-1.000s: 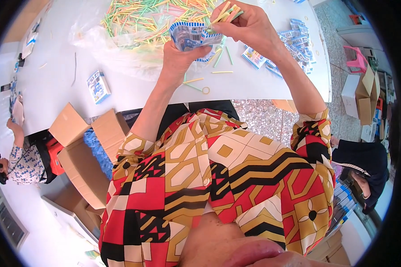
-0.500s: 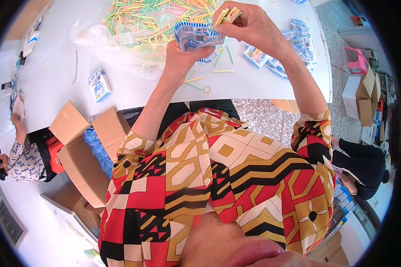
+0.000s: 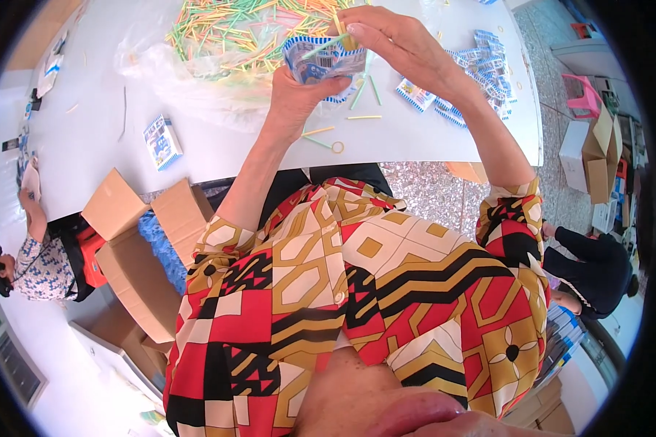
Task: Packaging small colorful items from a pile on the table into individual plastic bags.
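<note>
My left hand (image 3: 299, 100) is wrapped round a small blue-and-white printed plastic bag (image 3: 312, 71), its mouth spread wide. Just over that mouth, my right hand (image 3: 408, 52) pinches a small bunch of yellow and green candy-coloured sticks (image 3: 348, 41). One green stick (image 3: 323, 48) slants out of the bunch across the bag's opening. How far the bunch reaches inside is hidden by the bag and fingers. Behind the bag, a big heap of similar thin sticks (image 3: 233, 29) in yellow, green, orange and pink lies on a clear plastic sheet (image 3: 171, 76).
On the white table (image 3: 219, 146) lie several blue-and-white packets (image 3: 488, 69) at right, one packet (image 3: 162, 142) at left, loose sticks (image 3: 364, 117) and a rubber band (image 3: 337, 147). An open carton (image 3: 135, 277) stands below left. Two people (image 3: 44, 266) work at either side.
My right hand has come down and left, bringing the bunch of sticks from above right to the bag's mouth. A green stick now crosses the opening. My left hand holds nearly still.
</note>
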### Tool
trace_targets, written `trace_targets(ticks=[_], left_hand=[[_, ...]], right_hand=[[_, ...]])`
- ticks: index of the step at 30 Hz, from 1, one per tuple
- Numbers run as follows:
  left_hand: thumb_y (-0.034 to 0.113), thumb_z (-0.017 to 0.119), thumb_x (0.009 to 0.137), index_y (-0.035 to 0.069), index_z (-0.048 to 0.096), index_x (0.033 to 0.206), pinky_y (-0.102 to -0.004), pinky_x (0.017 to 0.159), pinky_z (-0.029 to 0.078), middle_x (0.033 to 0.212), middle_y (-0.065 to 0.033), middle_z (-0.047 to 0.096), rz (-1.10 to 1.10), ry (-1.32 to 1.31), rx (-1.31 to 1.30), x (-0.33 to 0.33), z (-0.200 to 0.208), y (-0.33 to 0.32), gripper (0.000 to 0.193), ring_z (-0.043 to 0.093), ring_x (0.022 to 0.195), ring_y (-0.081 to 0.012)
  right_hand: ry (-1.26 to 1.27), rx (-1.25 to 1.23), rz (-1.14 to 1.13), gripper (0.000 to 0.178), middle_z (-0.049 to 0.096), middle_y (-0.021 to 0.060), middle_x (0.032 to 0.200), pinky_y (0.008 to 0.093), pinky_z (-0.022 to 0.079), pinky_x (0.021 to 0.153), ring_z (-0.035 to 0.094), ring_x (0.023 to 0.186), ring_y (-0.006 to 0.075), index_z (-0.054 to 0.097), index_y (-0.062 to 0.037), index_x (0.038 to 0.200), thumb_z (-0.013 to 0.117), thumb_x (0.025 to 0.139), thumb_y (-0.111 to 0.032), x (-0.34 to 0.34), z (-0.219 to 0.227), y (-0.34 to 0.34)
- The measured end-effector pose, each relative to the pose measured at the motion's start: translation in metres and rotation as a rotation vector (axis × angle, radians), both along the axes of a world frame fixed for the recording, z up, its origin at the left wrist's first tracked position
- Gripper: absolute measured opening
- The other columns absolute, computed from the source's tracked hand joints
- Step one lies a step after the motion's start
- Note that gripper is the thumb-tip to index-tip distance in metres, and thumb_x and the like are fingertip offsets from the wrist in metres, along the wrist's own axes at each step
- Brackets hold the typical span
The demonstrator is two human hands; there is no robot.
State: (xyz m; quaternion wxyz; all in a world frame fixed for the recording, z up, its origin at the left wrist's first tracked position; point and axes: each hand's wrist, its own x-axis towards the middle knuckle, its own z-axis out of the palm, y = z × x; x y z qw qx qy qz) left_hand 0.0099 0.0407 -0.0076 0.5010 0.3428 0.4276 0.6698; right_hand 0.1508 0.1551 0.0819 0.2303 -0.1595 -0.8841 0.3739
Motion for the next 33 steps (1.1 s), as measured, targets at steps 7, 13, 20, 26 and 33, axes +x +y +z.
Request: trace_targets(ticks=[7, 13, 20, 26, 33], left_hand=[[0.004, 0.074, 0.069, 0.003, 0.063, 0.096, -0.0238, 0.071, 0.048, 0.088, -0.0022, 0.065, 0.005, -0.001, -0.029, -0.002, 0.001, -0.002, 0.029, 0.06, 0.077, -0.0091], [0.004, 0.074, 0.069, 0.002, 0.063, 0.096, -0.0236, 0.072, 0.048, 0.087, -0.0025, 0.065, 0.036, 0.04, -0.034, -0.005, 0.002, -0.001, 0.029, 0.06, 0.077, -0.009], [0.002, 0.074, 0.068, 0.003, 0.062, 0.097, -0.0244, 0.073, 0.049, 0.089, -0.0032, 0.065, 0.039, -0.044, 0.009, -0.005, 0.001, -0.002, 0.032, 0.06, 0.078, -0.0096], [0.0, 0.074, 0.068, 0.005, 0.062, 0.098, -0.0249, 0.075, 0.049, 0.091, -0.0026, 0.065, 0.023, -0.037, -0.011, -0.004, 0.0, -0.007, 0.032, 0.061, 0.081, -0.01], [0.0, 0.073, 0.069, 0.005, 0.061, 0.1, -0.0257, 0.076, 0.049, 0.091, -0.0023, 0.065, 0.017, -0.077, 0.016, -0.007, 0.006, -0.006, 0.034, 0.061, 0.083, -0.0105]], right_hand=[[-0.033, -0.117, 0.02, 0.028, 0.06, 0.0162, 0.103, 0.0312, 0.045, 0.082, 0.058, 0.093, 0.0224, 0.053, 0.003, 0.112, 0.051, 0.089, -0.014, -0.002, 0.011, -0.004], [0.037, -0.138, 0.006, 0.029, 0.062, 0.0117, 0.099, 0.0278, 0.045, 0.081, 0.057, 0.09, 0.0148, 0.053, 0.003, 0.113, 0.052, 0.089, -0.013, -0.002, 0.02, 0.0], [0.126, -0.408, 0.07, 0.021, 0.061, 0.0057, 0.095, 0.0241, 0.044, 0.077, 0.055, 0.085, 0.0095, 0.057, 0.0023, 0.107, 0.052, 0.09, -0.008, -0.001, 0.0, 0.004], [0.072, -0.263, 0.074, 0.017, 0.06, 0.0042, 0.094, 0.0226, 0.043, 0.079, 0.054, 0.086, 0.0087, 0.058, 0.0017, 0.103, 0.055, 0.088, -0.006, 0.005, 0.003, 0.002], [0.233, -0.894, 0.058, 0.019, 0.059, 0.0025, 0.098, 0.0224, 0.043, 0.08, 0.054, 0.089, 0.0079, 0.057, -0.0015, 0.105, 0.057, 0.086, -0.004, 0.012, -0.003, 0.003]])
